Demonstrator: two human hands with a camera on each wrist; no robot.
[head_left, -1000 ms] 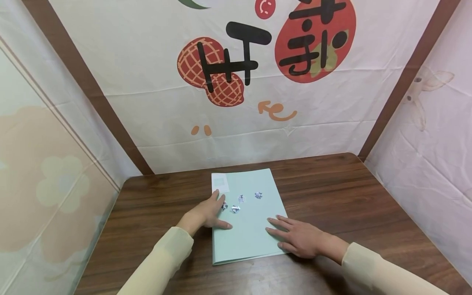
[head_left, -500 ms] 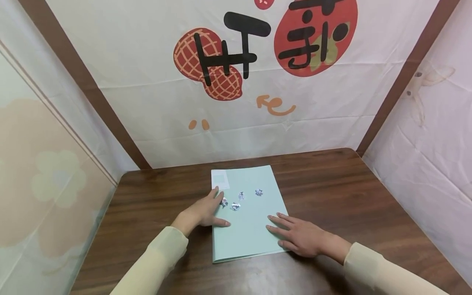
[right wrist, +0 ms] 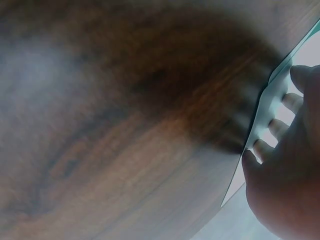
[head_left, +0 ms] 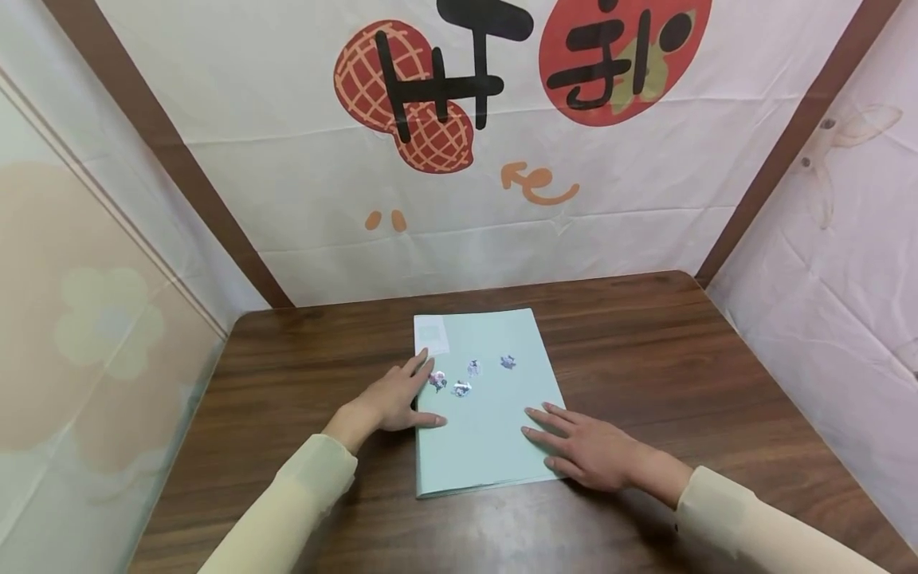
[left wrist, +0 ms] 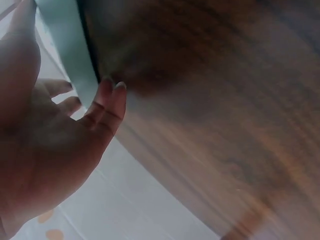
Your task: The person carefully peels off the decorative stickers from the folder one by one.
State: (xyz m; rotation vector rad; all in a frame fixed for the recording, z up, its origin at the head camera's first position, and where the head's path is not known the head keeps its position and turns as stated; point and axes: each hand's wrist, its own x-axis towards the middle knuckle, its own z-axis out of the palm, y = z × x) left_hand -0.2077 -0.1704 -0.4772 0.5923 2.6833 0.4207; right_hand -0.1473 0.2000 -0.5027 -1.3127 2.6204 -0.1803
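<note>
A pale green folder (head_left: pixel 484 446) lies on the wooden table in the head view. Its cover bears a white label (head_left: pixel 437 344) at the far left corner and several small shiny stickers (head_left: pixel 462 389). My left hand (head_left: pixel 393 400) rests over the folder's left edge, thumb and forefinger spread on the cover. In the left wrist view, two fingers (left wrist: pixel 112 107) of that hand lie along the thick spine (left wrist: pixel 75 55). On the right edge, my right hand (head_left: pixel 598 453) lies with its fingers spread on the cover. In the right wrist view, its fingertips touch the folder's surface.
The brown wooden table (head_left: pixel 287 359) extends on all sides of the folder. Behind it hangs a white printed cloth (head_left: pixel 323 263), with further cloth walls at the left (head_left: pixel 100 319) and right (head_left: pixel 825 279).
The camera view has tilted down, so the table and folder sit higher in the picture. Both hands stay on the folder's edges. The gap at its near edge looks narrower.
</note>
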